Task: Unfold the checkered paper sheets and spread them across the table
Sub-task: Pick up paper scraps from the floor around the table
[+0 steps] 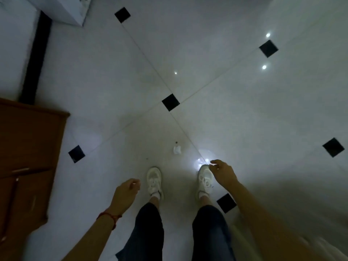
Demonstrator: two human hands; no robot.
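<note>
Hanging loosely curled and holding nothing, the fingers of the left hand (125, 191) point down toward the floor (216, 102), slightly apart from the thumb. A red string bracelet (109, 216) circles that wrist, and the bare forearm runs back to the lower left edge of the view. The right hand (223, 173) also holds nothing; its fingers are bent and a little spread, with the fingertips over the toe of the right shoe (205, 180) as the camera sees it. Its forearm stretches to the lower right corner.

Between the two hands stand both feet in white shoes, the left shoe (154, 179) just beside the left hand in the view. Dark trousers (148, 232) cover the legs down to the ankles, where white socks show.

Just ahead of the shoes, a small white object (177, 149) sits on the floor; it is too small and blurred to identify. The floor is glossy pale tile with small black diamond insets (170, 102) at the corners, and bright spots of light reflect in it.

A brown wooden cabinet (28, 157) fills the left side, near the left arm. A black strip (35, 57) runs along the base of the wall beyond it, and a pale box (71, 10) sits at the top left.

No checkered paper sheets and no table appear in this view, so where they are cannot be told.
</note>
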